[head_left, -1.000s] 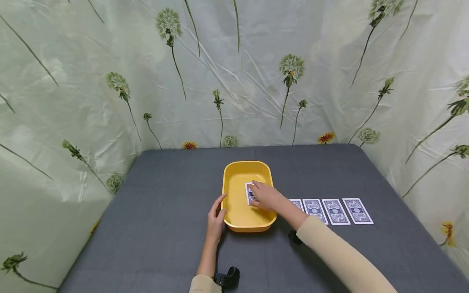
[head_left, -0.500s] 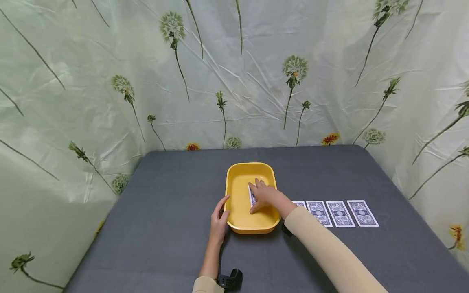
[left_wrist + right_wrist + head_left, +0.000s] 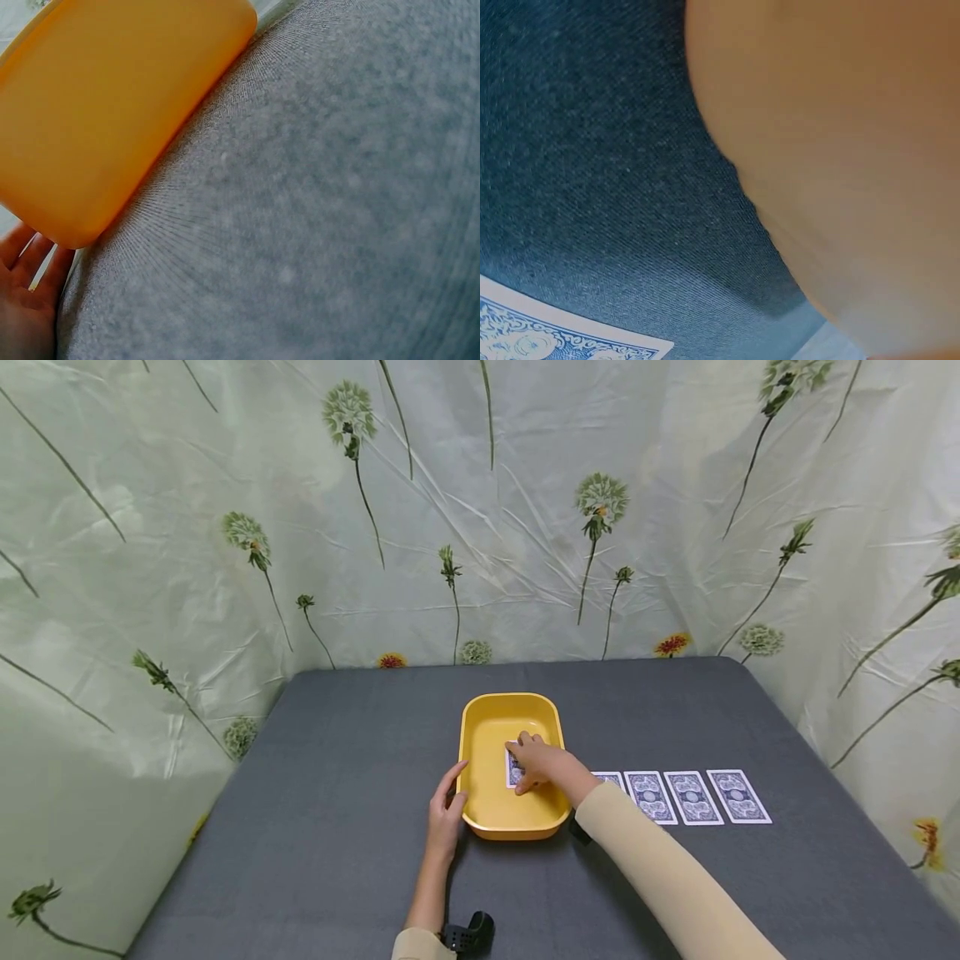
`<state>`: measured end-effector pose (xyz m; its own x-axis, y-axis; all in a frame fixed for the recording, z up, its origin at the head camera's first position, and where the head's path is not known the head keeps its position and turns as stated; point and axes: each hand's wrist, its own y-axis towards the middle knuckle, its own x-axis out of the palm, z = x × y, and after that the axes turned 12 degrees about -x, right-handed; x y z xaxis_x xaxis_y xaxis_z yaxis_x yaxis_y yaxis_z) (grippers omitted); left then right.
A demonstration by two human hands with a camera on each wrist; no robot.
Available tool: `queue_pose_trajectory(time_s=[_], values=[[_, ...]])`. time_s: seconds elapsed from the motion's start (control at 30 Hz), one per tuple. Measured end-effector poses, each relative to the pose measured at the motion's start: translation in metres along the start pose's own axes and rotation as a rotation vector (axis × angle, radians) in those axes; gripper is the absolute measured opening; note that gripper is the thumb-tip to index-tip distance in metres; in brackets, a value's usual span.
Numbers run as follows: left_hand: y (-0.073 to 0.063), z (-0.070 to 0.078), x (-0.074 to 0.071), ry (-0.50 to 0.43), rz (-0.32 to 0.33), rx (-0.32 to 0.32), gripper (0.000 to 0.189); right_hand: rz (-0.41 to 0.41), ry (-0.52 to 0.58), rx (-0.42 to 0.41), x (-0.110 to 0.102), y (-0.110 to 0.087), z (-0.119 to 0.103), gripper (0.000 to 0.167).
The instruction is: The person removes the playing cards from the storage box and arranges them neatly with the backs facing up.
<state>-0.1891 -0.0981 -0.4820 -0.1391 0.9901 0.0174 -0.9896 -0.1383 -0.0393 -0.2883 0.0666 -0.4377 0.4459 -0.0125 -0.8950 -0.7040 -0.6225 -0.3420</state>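
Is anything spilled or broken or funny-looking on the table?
Nothing stands out. The cards lie backs up in a neat row, the tray sits upright, and the card inside is partly under the right hand.

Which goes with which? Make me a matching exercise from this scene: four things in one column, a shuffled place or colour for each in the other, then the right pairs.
Column one
1. tray
2. left hand
3. right hand
4. row of cards

Column two
A. over the card inside the tray
B. on the grey table, right of the tray
C. yellow
D. at the tray's left side

Right pairs: 1-C, 2-D, 3-A, 4-B
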Motion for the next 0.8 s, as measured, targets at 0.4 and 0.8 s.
queue_pose_trajectory(time_s=[0.4,0.8], values=[[-0.0017,0.0016,0.0009,0.028,0.018,0.005,0.046,0.036,0.019,0.033,-0.0005,-0.0001,-0.0002,0.085],[-0.0014,0.0006,0.0008,0.033,0.019,-0.007,0.046,0.027,-0.021,0.037,0.0013,0.0031,0.0007,0.086]])
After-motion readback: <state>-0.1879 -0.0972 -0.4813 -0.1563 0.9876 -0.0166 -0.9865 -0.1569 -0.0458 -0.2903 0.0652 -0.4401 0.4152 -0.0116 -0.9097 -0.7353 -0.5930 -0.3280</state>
